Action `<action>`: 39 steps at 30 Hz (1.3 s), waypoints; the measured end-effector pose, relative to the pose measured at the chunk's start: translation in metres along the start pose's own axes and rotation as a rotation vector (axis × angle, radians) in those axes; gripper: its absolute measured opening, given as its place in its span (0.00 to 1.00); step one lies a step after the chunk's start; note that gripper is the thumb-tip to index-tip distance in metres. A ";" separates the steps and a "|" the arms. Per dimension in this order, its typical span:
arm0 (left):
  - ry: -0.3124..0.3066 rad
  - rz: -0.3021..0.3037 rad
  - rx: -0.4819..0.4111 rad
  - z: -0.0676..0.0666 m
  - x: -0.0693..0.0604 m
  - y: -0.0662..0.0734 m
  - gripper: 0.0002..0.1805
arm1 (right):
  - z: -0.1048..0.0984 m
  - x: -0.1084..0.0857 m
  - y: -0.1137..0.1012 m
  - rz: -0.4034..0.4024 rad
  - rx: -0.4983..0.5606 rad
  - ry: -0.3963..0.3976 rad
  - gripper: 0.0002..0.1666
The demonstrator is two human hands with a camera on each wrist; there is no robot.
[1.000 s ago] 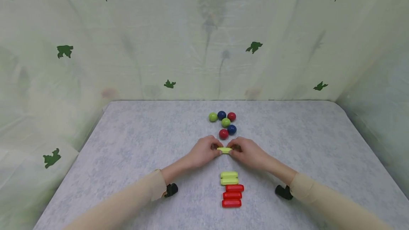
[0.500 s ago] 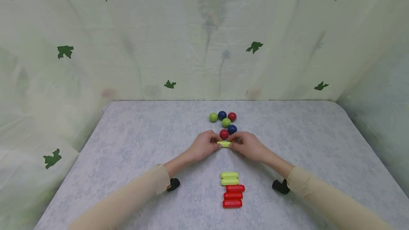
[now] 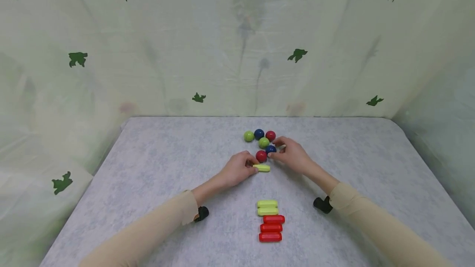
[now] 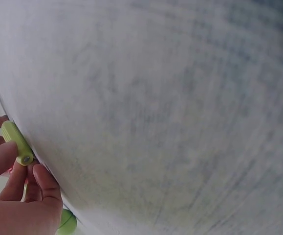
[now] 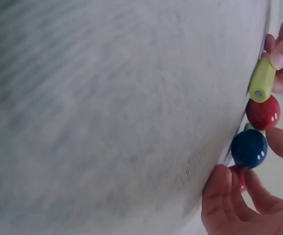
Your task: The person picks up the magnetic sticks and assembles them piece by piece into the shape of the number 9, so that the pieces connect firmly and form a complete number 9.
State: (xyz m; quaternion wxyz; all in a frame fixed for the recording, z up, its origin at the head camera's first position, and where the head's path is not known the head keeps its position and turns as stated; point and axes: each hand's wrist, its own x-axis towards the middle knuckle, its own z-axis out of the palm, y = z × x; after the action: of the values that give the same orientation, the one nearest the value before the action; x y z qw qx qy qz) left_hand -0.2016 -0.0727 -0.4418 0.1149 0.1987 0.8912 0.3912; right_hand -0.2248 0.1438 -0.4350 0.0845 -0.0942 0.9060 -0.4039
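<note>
My left hand (image 3: 237, 169) pinches a yellow-green magnetic rod (image 3: 263, 168) by its left end, between thumb and fingers. The free end, with a small metal disc, points right, close to a red ball (image 5: 263, 111); I cannot tell if they touch. Over the cluster's right side is my right hand (image 3: 293, 156), its thumb and fingers spread around a dark blue ball (image 5: 249, 148). Its thumb lies close to that ball; a firm hold is not visible. Behind sit two green balls, the front one (image 3: 264, 143) nearer, another blue ball (image 3: 259, 134) and another red ball (image 3: 270, 136).
Nearer on the grey-white table (image 3: 167, 151) lie two yellow-green rods, the front one (image 3: 268, 211) next to a column of three red rods, the middle one (image 3: 271, 228) between its neighbours. A pale leaf-patterned curtain (image 3: 222, 44) hangs behind the table.
Both hands carried the yellow-green rod forward to the red ball. The right hand then let go of it and moved forward to the blue ball; the left hand keeps its hold.
</note>
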 end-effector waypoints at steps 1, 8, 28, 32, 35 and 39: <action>0.000 0.003 0.001 0.000 0.000 0.000 0.07 | 0.001 0.001 0.000 0.001 0.000 -0.007 0.27; 0.010 -0.021 -0.006 0.002 0.000 0.001 0.08 | 0.002 0.000 0.001 -0.003 -0.029 -0.025 0.22; 0.049 -0.069 -0.104 0.004 -0.001 -0.001 0.09 | -0.006 -0.032 0.007 -0.119 -0.009 -0.208 0.22; 0.054 -0.088 -0.130 0.005 -0.001 -0.001 0.09 | -0.005 -0.032 0.007 -0.112 -0.015 -0.199 0.22; 0.076 -0.128 -0.155 0.005 -0.001 0.001 0.13 | -0.004 -0.032 0.007 -0.098 -0.009 -0.202 0.22; 0.111 -0.154 -0.136 0.006 0.001 0.005 0.23 | -0.003 -0.033 0.007 -0.088 -0.004 -0.197 0.22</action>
State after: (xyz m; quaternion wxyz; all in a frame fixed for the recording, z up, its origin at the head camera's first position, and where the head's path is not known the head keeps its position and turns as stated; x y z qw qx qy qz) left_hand -0.1989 -0.0658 -0.4420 0.1081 0.0995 0.8801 0.4514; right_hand -0.1942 0.1582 -0.4356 0.1550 -0.1734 0.8890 -0.3944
